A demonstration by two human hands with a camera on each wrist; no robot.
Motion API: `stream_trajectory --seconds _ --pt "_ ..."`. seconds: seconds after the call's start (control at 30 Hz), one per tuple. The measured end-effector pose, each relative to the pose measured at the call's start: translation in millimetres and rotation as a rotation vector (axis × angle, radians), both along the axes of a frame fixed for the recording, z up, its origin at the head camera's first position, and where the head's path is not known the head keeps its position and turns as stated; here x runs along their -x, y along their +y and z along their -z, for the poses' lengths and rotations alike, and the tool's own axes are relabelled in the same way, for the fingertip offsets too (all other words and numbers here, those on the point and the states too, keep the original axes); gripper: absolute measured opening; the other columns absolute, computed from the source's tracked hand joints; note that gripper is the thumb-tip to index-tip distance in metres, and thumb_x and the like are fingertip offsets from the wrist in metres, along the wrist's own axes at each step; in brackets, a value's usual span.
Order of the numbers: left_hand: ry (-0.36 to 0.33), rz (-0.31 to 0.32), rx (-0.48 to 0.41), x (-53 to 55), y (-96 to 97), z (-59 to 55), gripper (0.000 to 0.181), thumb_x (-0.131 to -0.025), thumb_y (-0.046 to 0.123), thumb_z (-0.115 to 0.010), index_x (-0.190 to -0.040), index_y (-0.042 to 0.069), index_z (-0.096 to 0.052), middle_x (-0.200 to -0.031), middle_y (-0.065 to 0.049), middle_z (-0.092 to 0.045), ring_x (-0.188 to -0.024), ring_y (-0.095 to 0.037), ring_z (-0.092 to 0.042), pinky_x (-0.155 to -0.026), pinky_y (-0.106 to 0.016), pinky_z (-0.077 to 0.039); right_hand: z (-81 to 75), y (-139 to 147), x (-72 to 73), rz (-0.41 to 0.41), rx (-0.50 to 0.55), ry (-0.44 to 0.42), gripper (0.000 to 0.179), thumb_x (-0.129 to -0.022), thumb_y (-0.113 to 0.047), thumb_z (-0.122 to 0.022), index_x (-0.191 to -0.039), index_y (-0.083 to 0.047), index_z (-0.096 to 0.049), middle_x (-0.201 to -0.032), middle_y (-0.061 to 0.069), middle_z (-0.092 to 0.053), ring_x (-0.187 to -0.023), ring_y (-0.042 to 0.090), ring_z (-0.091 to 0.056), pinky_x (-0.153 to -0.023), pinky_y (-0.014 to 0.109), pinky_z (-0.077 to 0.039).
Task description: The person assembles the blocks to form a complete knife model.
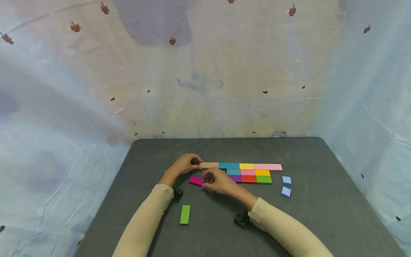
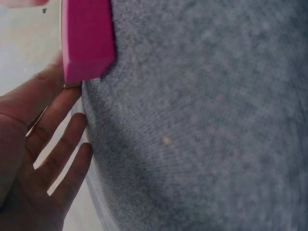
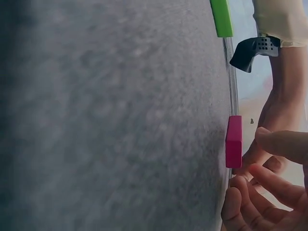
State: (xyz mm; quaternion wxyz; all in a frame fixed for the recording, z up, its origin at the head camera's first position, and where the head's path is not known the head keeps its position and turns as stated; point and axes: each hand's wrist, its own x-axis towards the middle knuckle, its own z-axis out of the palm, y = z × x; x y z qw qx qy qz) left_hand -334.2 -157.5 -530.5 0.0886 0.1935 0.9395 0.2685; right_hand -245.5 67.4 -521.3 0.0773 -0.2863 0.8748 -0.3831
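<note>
"What could go wrong, from the head view?"

"The left hand (image 1: 184,165) pinches the tan block (image 1: 210,165) at the far row's left end; a twist could skew the teal block (image 1: 229,166) beside it. The released right hand (image 1: 221,182) stands between the magenta block (image 1: 196,180) and the purple block (image 1: 236,178), and might nudge either. A lime block (image 1: 184,215) lies nearer."

"Left wrist?"

"The magenta block hides most of the tan block."

"Right wrist?"

"Right fingers (image 3: 274,183) parted, gripping nothing; the left forearm (image 3: 288,72) shows beyond."

Pinching a tan block (image 1: 210,165) with the left hand (image 1: 184,164) — with a magenta block (image 1: 196,181) just left of the right hand (image 1: 221,181).
</note>
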Motion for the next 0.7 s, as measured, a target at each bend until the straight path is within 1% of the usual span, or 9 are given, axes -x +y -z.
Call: stream_trajectory --seconds 0.1,0.23,0.37,0.7 --pt "-0.006 0.001 -0.001 0.9 -0.7 1.7 0.021 -0.097 0.026 -0.083 -0.117 0.021 -0.079 -0.114 0.004 -0.077 -0.108 -0.016 -0.072 -0.099 -0.045 -0.057 2.0 -5 2.5 0.008 -0.015 -0.009 0.036 -0.098 -0.022 -0.084 -0.126 -0.003 -0.071 -0.119 0.009 -0.067 -0.080 0.010 -0.060 -0.072 0.030 -0.055" --pt "-0.015 0.004 -0.007 1.3 -1.2 1.7 0.022 -0.097 0.025 -0.083 -0.118 0.021 -0.079 -0.115 0.004 -0.077 -0.108 -0.016 -0.072 -0.098 -0.045 -0.057 5.2 -11 5.7 0.023 -0.045 -0.028 0.038 -0.096 -0.024 -0.085 -0.126 -0.006 -0.071 -0.116 0.008 -0.068 -0.087 0.013 -0.063 -0.079 0.033 -0.057" --pt "-0.014 0.003 0.001 1.0 -1.1 1.4 0.022 -0.097 0.025 -0.083 -0.118 0.021 -0.079 -0.114 0.004 -0.077 -0.108 -0.016 -0.071 -0.101 -0.047 -0.056 7.1 -15 7.9 0.034 -0.071 -0.039 0.038 -0.095 -0.025 -0.086 -0.126 -0.007 -0.071 -0.112 0.006 -0.068 -0.093 0.015 -0.063 -0.085 0.037 -0.057" --pt "-0.004 0.001 0.013 2.1 -0.7 2.8 0.023 -0.098 0.025 -0.082 -0.120 0.021 -0.078 -0.116 0.004 -0.077 -0.111 -0.018 -0.071 -0.102 -0.047 -0.055 5.9 -20 8.6 0.034 -0.098 -0.029 0.031 -0.095 -0.020 -0.086 -0.120 -0.008 -0.072 -0.110 0.005 -0.066 -0.097 0.018 -0.063 -0.088 0.040 -0.056"
